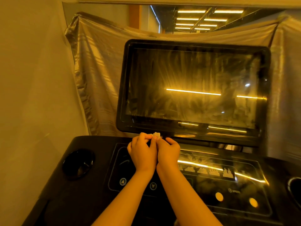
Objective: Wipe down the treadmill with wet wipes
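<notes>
Forward passage is blocked by the tilted treadmill screen (193, 88), leftward by the wall (32, 79); room is left above the control panel (228, 185).

this looks like an indoor exercise room, a gym or fitness corner. a treadmill (91, 168) console fills the view, with a big dark screen (193, 88), a glossy control panel (211, 180) of arrow and round buttons, and a cup holder (78, 163) near its left edge. a shiny sheet (97, 70) hangs behind it beside a plain wall (32, 79). above the sheet, rows of long ceiling strip lights (203, 18) suggest a larger commercial interior.
</notes>
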`<move>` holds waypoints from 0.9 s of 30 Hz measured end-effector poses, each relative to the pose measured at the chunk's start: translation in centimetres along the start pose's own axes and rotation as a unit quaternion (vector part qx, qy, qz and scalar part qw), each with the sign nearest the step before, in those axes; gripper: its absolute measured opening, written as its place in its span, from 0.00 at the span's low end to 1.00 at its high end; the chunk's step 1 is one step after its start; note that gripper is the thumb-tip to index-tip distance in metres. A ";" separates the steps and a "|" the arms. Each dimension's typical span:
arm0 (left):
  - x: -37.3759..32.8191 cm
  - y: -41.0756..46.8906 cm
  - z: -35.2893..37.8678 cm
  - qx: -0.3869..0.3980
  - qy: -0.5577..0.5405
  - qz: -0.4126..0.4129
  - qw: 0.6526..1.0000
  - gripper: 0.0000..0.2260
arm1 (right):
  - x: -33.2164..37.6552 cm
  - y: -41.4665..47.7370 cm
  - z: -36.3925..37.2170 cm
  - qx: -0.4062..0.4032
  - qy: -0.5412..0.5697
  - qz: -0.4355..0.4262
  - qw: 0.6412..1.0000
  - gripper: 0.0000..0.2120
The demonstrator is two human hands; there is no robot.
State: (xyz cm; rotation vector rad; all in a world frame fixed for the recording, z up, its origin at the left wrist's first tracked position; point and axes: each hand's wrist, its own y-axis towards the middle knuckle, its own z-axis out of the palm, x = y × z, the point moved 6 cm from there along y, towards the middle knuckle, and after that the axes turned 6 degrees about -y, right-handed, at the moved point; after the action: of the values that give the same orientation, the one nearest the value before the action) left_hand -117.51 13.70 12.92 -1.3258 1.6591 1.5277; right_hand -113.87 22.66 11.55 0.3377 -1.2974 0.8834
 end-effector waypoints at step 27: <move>-5.9 -7.1 9.6 0.061 0.037 0.022 0.997 0.08 | 4.9 3.2 -12.4 -0.035 0.036 -0.036 0.998 0.21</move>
State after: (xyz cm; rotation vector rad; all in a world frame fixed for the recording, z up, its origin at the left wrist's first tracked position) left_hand -111.18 25.38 12.80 -1.3033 1.8084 1.3920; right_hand -107.62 34.82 11.85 0.2935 -1.2399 0.7811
